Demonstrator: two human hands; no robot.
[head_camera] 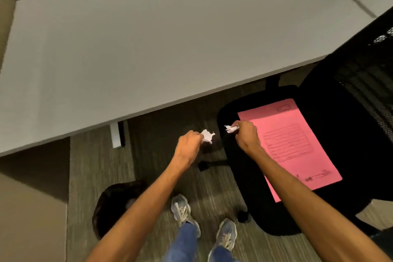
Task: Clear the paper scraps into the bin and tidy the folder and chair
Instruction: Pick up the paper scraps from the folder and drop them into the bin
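Observation:
My left hand [189,147] is closed on a crumpled white paper scrap [207,135], held out over the carpet in front of the desk. My right hand [246,136] grips a second, smaller white scrap [231,128] above the left edge of the black chair seat [236,176]. A pink folder [291,147] with printed lines lies flat on that seat. A dark round bin [114,202] stands on the floor at lower left, partly hidden behind my left forearm.
A wide white desk [148,49] fills the upper view, with its white leg [116,135] below the front edge. The chair's mesh back [365,74] rises at right. My two shoes [182,208] stand on striped grey carpet [212,198]. A beige cabinet [32,219] is at lower left.

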